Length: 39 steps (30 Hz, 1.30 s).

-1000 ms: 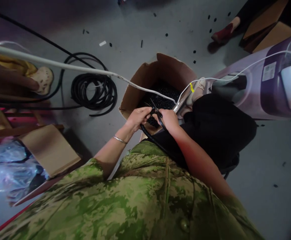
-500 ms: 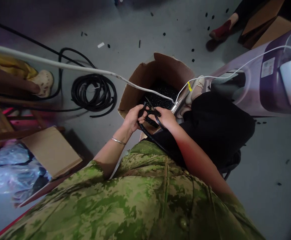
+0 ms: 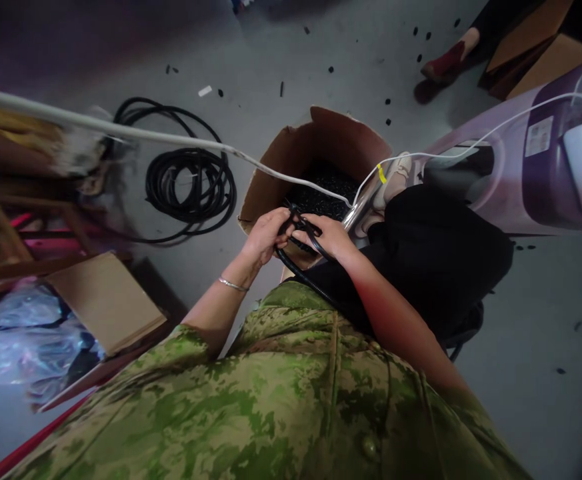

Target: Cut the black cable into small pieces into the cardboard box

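Note:
Over the near edge of a cardboard box (image 3: 275,143), both hands meet. My left hand (image 3: 269,233) is closed around a black ribbed tube (image 3: 303,277), which runs back toward my lap. My right hand (image 3: 328,235) is closed on a dark tool, its handle loop showing by the fingers; it looks like scissors or snips. The tool's tip meets the tube by my left fingertips, and the exact contact is too small to tell. Many small black pieces (image 3: 328,190) lie in the box.
Black tubing (image 3: 191,187) lies coiled on the floor at the left. A white cable (image 3: 171,138) crosses above it. To the right stands a purple and white machine (image 3: 505,147). A person's shoe (image 3: 445,61) shows at the upper right, and flattened cardboard (image 3: 108,300) at the lower left.
The tool's pointed tip, visible apart before, has drawn in against the tube at my left fingers. At the left, the loose tubing has shifted into new loops and a person's foot has blurred.

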### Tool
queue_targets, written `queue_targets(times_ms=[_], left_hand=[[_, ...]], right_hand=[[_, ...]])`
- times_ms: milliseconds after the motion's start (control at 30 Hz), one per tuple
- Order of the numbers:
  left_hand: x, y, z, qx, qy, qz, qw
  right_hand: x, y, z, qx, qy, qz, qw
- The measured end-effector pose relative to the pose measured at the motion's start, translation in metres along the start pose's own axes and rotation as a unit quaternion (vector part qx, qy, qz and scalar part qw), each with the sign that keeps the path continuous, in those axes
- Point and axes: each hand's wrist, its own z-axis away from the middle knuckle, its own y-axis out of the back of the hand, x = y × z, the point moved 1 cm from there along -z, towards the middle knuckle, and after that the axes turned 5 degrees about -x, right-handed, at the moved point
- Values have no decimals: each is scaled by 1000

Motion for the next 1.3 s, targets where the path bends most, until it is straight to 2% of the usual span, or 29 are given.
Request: queue_targets(times_ms=[600,867,1033,1300], left_hand=[[8,5,10,-29,9,-52,998],[8,15,10,-27,38,-15,999],[2,15,4,-5,50,21,999],[4,11,-2,15,25,41,999]], right_hand=[[2,5,4,-4,39,9,999],[-4,8,9,-30,-1,112,993],[-8,4,8,-28,-27,167,985],[-9,1,6,-9,-50,167,985]])
